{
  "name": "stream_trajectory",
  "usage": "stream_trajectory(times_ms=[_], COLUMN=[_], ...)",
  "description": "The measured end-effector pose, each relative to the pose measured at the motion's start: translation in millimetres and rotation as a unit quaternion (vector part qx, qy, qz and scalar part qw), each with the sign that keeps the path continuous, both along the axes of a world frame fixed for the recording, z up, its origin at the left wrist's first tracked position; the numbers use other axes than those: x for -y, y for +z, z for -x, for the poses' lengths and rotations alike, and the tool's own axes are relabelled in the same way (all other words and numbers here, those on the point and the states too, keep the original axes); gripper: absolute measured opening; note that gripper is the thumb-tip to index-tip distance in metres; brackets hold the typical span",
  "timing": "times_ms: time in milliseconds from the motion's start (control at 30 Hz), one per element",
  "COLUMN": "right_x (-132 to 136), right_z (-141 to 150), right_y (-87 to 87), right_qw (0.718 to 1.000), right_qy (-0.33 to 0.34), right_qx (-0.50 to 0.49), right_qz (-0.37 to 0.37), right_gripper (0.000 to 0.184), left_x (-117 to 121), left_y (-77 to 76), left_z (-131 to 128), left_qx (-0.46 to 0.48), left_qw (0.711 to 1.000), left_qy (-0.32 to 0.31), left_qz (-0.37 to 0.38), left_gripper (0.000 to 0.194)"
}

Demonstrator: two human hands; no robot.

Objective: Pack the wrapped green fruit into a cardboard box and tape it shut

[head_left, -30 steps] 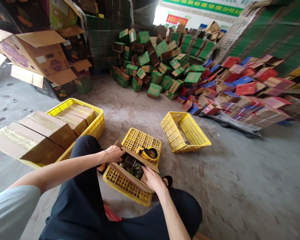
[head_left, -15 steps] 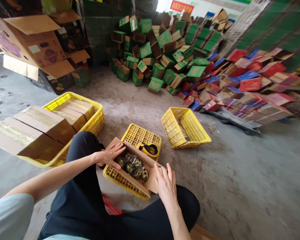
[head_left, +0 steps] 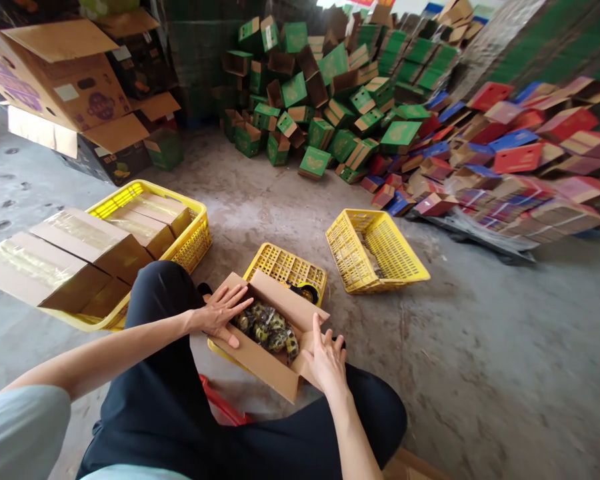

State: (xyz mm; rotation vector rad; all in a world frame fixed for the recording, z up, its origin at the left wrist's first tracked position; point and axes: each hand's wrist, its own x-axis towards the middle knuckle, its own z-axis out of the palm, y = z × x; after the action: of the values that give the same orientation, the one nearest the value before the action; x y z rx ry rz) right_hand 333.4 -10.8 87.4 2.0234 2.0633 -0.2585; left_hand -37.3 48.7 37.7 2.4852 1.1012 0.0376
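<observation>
An open cardboard box (head_left: 265,365) rests on an upturned yellow crate (head_left: 283,263) between my legs. Inside it lie green-and-dark patterned items in clear plastic wrap (head_left: 267,328); their kind is unclear. My left hand (head_left: 223,313) is spread with the palm down over the left end of the box. At the right end, my right hand (head_left: 326,357) touches the end flap, index finger stretched towards the corner of the far flap (head_left: 290,298) and the other fingers loosely bent. Behind that raised flap a tape dispenser (head_left: 307,292) shows only in part.
To the left, a yellow crate (head_left: 200,233) holds several taped cartons (head_left: 93,235). Another yellow crate (head_left: 395,257) lies tilted on the right. Piles of green boxes (head_left: 315,162) and red and blue boxes (head_left: 517,159) cover the back. Large cartons (head_left: 87,100) stand at far left.
The long side flaps have swung outward, the far one now covering much of the tape dispenser. My right hand has shifted slightly down, its index finger now pointing up. My left hand stays spread.
</observation>
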Motion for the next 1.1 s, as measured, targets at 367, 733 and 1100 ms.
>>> stream_trajectory(times_ms=[367, 733, 1100], right_x=[-38.9, -38.1, -52.1], right_z=[6.0, 13.0, 9.7], right_y=[-3.9, -12.3, -6.7], right_qw=[0.986, 0.997, 0.994], right_qy=[-0.071, -0.029, -0.059], right_qx=[-0.067, -0.068, -0.041], right_qz=[0.135, 0.008, -0.078], right_gripper=[0.105, 0.1, 0.097], left_x=[19.5, 22.9, 0.3], left_y=[-16.6, -13.6, -4.0], left_z=[0.5, -3.6, -23.4], left_qx=[0.004, 0.016, 0.025], left_qw=[0.997, 0.997, 0.998], left_qy=[-0.026, -0.014, 0.011], left_qz=[-0.068, -0.081, -0.062], left_gripper=[0.113, 0.09, 0.094])
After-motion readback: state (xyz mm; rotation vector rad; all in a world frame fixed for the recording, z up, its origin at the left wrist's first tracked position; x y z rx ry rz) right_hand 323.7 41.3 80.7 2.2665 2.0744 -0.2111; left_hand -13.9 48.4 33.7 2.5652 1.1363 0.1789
